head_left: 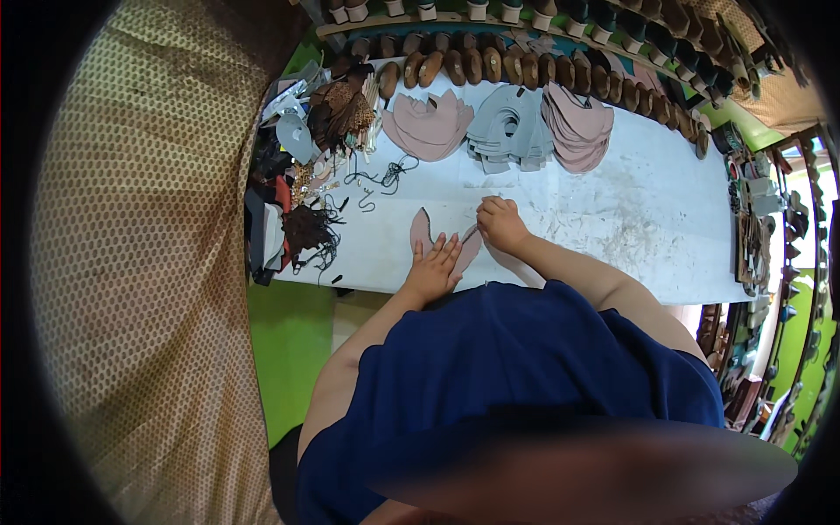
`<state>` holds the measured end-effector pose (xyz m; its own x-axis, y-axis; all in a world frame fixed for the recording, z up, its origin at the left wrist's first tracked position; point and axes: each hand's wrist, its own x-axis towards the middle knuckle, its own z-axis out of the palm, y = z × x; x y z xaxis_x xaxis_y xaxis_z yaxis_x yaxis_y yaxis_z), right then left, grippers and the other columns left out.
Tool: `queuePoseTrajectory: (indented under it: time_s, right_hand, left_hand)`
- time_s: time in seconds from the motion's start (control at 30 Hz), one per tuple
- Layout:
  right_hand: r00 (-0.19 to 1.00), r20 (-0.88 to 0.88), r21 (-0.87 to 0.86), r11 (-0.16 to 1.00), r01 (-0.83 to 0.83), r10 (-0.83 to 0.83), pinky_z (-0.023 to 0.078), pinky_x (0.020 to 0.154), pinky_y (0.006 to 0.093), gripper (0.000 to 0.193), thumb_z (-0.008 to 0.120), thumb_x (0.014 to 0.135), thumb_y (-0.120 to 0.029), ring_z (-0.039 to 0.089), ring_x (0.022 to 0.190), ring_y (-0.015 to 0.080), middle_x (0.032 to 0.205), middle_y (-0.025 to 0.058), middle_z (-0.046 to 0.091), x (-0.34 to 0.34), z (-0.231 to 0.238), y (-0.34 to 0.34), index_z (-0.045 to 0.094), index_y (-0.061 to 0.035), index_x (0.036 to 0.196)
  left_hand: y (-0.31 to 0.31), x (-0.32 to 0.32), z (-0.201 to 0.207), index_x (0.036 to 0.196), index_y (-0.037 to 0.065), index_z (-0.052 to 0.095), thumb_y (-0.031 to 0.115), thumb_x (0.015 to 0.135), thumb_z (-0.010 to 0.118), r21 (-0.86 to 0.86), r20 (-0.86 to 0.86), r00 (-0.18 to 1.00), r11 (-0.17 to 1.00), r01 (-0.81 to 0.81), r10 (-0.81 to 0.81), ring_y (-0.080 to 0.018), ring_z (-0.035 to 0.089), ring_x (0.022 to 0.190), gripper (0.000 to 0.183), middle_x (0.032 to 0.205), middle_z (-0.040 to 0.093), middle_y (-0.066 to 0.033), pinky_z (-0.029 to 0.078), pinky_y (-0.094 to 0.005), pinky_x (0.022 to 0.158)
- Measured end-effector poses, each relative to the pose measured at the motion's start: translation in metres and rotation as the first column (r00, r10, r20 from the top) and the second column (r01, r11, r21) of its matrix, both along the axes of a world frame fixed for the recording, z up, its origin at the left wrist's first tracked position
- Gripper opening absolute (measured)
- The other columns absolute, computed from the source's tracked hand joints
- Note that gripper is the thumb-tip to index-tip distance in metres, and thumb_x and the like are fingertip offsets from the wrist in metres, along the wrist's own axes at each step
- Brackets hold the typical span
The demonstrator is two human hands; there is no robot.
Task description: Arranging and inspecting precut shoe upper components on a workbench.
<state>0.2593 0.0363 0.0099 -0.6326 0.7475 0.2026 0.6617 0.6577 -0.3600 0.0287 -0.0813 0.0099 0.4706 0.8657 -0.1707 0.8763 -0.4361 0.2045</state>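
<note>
1. A flat, dull pink piece (pixel 419 229) lies at the near edge of the table, left of its middle; a narrow lobe rises on the left with a dark edge line, and another pink part slants up on the right.
2. The left hand (pixel 433 269) rests palm down over the piece, fingers extended and spread.
3. The right hand (pixel 502 225) is just beyond the right-hand part, fingers curled; whether it grips anything, I cannot tell.
4. The table (pixel 647 219) is whitish, with grey smudges to the right.
5. Farther back stand a pink stack (pixel 424 127), a grey stack (pixel 490 150) and a second pink stack (pixel 577 131), left to right.
6. Behind them runs a row of brown shoe forms (pixel 473 66).
7. Dark cord (pixel 394 175) and mixed scraps (pixel 346 114) crowd the left end.
8. A patterned brown curtain (pixel 157 262) hangs left; loaded shelves (pixel 792 289) stand right.
</note>
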Motion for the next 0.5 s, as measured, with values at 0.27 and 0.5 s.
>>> queuePoseTrajectory:
  time_s: [0.27, 0.5]
  right_hand:
    - [0.999, 0.039, 0.020, 1.000, -0.025, 0.024, 0.038, 0.095, 0.0464, 0.018, 0.067, 0.078, -0.015, 0.050, 0.127, 0.0249, 0.116, 0.0040, 0.063, -0.020, 0.003, 0.014, 0.070, -0.0082, 0.095]
    - [0.995, 0.095, 0.060, 0.998, -0.033, 0.028, 0.039, 0.094, 0.0460, 0.020, 0.068, 0.078, -0.017, 0.050, 0.127, 0.0247, 0.115, 0.0033, 0.063, -0.023, -0.003, 0.016, 0.069, -0.0082, 0.096]
  left_hand:
    - [-0.001, 0.001, -0.001, 0.157, 0.016, 0.030, 0.046, 0.094, 0.053, 0.024, 0.004, 1.000, 1.000, 0.007, -0.008, -0.0270, 0.020, 0.153, 0.074, 0.167, 0.021, -0.0036, 0.011, -0.0687, 0.116]
    - [0.003, 0.004, 0.002, 0.155, 0.016, 0.035, 0.043, 0.093, 0.054, 0.001, 0.016, 1.000, 1.000, -0.027, 0.027, -0.0290, 0.018, 0.154, 0.070, 0.167, 0.021, -0.0042, 0.012, -0.0705, 0.115]
